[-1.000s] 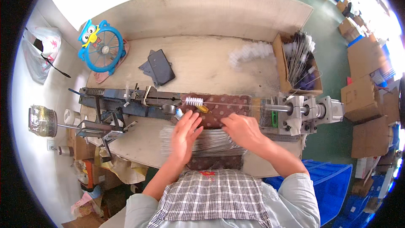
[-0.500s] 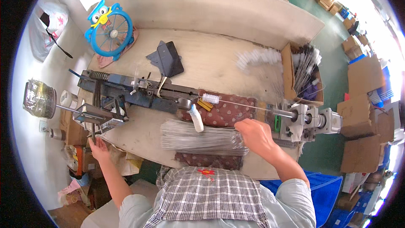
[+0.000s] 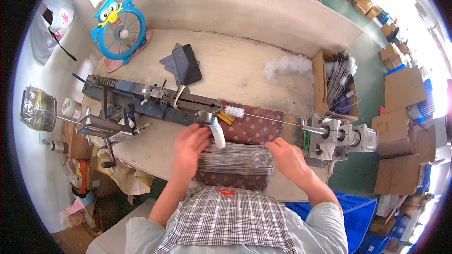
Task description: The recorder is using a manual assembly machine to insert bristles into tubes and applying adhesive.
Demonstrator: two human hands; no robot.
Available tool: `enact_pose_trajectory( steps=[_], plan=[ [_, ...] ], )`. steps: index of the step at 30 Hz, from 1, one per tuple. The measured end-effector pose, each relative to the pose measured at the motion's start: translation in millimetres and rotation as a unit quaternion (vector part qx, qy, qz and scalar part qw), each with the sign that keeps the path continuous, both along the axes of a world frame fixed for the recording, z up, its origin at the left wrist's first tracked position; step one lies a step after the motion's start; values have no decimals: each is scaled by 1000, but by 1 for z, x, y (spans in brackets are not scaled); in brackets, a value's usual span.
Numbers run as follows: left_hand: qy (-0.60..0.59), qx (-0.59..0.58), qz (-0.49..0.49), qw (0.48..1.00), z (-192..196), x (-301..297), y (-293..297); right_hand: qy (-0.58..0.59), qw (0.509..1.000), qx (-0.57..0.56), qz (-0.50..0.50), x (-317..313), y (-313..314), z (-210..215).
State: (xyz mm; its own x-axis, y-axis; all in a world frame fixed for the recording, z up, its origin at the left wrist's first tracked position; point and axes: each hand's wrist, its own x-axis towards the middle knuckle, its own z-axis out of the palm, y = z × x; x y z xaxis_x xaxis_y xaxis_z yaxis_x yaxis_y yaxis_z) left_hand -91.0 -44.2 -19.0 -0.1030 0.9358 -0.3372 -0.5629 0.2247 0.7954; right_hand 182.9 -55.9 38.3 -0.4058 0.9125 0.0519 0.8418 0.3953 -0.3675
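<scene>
A bundle of thin metal wires (image 3: 235, 160) lies on a brown polka-dot cloth (image 3: 254, 129) in front of me. At its right end my right hand (image 3: 288, 161) is closed, thumb and forefinger pinching a wire end. My left hand (image 3: 190, 146), slightly blurred, is open beside a lever's white-wrapped handle (image 3: 217, 134), fingers pointing at it; whether they touch is unclear. Beyond the bundle, a white bristled brush piece (image 3: 234, 111) sits on a wire stretched to the metal spindle (image 3: 316, 130) at right. Yellow blocks (image 3: 226, 117) lie just below it.
The long dark machine bed (image 3: 155, 106) crosses the table, with a crank handle (image 3: 108, 164) at its left. A cardboard box (image 3: 320, 82) of wire brushes stands at back right, white brushes (image 3: 287, 66) beside it. A blue toy-shaped fan (image 3: 120, 33) and dark pouch (image 3: 187, 65) lie behind.
My left hand has left the crank area and moved right, up to the white-wrapped handle. My right hand stays at the wire bundle's right end. The crank handle has swung slightly lower.
</scene>
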Motion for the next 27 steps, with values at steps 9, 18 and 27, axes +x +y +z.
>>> enact_pose_trajectory(
  steps=[9,18,27],
  plan=[
    [-432,-164,-132,877,116,29,27,-91,996,-25,7,8,-5,32],
    [-119,-9,-258,959,90,38,2,82,963,154,-205,67,24,106],
    [663,411,-246,575,34,154,70,199,963,121,-136,35,49,71]
  ],
)
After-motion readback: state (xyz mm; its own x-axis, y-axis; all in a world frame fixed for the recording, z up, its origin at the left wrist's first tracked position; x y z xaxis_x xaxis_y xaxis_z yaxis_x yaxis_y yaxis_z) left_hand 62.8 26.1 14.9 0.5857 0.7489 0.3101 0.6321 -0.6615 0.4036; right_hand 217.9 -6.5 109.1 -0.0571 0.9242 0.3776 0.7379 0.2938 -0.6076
